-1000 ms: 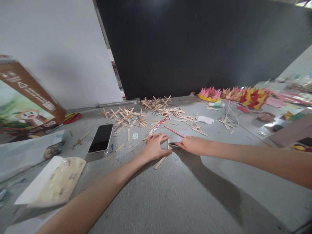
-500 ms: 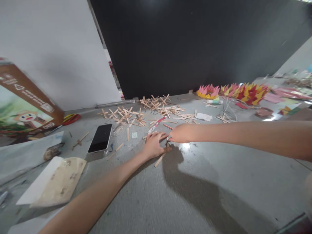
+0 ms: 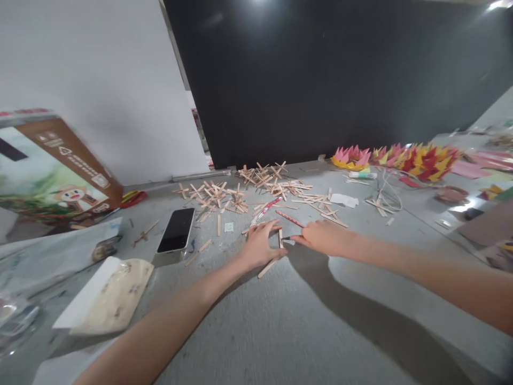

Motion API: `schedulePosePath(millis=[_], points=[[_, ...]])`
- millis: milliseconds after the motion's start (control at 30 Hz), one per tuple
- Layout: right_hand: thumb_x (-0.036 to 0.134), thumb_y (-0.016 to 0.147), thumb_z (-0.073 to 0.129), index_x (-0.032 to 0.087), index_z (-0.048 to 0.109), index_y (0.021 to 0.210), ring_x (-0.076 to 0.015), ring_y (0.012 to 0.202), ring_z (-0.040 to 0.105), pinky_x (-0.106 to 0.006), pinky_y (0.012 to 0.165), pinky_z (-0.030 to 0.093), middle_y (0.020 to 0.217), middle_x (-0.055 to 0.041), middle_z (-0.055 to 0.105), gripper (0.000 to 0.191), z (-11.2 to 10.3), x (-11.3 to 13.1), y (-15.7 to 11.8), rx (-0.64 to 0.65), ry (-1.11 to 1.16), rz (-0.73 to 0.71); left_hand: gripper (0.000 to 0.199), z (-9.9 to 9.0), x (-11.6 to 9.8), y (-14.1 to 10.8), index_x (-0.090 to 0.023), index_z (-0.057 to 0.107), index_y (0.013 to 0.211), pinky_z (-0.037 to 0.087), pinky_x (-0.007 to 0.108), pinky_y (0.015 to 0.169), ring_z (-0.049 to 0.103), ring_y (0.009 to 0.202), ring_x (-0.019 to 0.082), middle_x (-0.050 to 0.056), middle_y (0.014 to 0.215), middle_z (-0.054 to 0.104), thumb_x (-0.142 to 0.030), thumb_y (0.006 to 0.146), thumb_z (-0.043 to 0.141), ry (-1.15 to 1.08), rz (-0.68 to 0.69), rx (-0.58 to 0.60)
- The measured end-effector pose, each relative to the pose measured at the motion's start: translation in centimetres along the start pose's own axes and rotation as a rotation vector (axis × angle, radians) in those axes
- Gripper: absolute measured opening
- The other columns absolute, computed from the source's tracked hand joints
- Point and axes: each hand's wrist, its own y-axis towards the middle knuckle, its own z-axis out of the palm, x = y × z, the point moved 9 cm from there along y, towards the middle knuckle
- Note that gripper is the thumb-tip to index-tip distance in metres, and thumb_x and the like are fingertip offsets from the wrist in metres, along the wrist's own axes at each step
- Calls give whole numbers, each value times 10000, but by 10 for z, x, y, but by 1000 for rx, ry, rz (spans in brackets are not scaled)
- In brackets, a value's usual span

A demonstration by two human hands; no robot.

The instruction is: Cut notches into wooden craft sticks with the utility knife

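Observation:
My left hand [image 3: 260, 245] rests on the grey table, its thumb and fingers around a short upright-lying wooden stick [image 3: 281, 238]. Another wooden stick [image 3: 266, 268] sticks out below its thumb at a slant. My right hand [image 3: 320, 237] is closed just to the right, and a small dark-tipped tool [image 3: 294, 237] points from its fingers toward the short stick. Above this hand a red patterned stick or pencil [image 3: 289, 218] slants down to its knuckles. A red and clear pen [image 3: 267, 208] lies beyond my left hand.
Piles of crossed wooden sticks [image 3: 216, 196] lie towards the wall. A phone [image 3: 176, 230], a paper packet [image 3: 116, 294] and a printed box [image 3: 60, 171] are at left. Paper flowers [image 3: 425, 162] and a glue stick [image 3: 363, 175] are at back right.
My right hand has drawn back slightly from my left, showing more of the dark-tipped tool and the short stick. The whole view has shifted, with more of the box visible.

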Motion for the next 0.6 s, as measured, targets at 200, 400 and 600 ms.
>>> schedulePosePath(millis=[200,400,600], points=[[532,1110,332,137,763,965,-312,740,773,-342,649,493,782,-161,775,602,16,-8,0,1,-102,45,769,-6,3,-6,-277,484,1535,568,391,907,720,911,197,96,1263,700,-199,821,759,-304,-38,-139],[555,1114,289,182,682,1106,-272,702,754,-302,578,360,847,-103,796,542,24,-16,12,-93,11,98,771,-16,19,-6,-200,475,1472,566,346,850,714,843,181,71,1026,752,-299,801,841,-706,-108,-304],[520,1118,301,202,637,1015,-204,624,684,-295,559,320,759,-51,740,474,31,-20,16,-234,192,43,324,-13,30,-3,-143,694,905,527,290,721,677,704,163,49,778,734,-429,820,820,-787,-228,-251]])
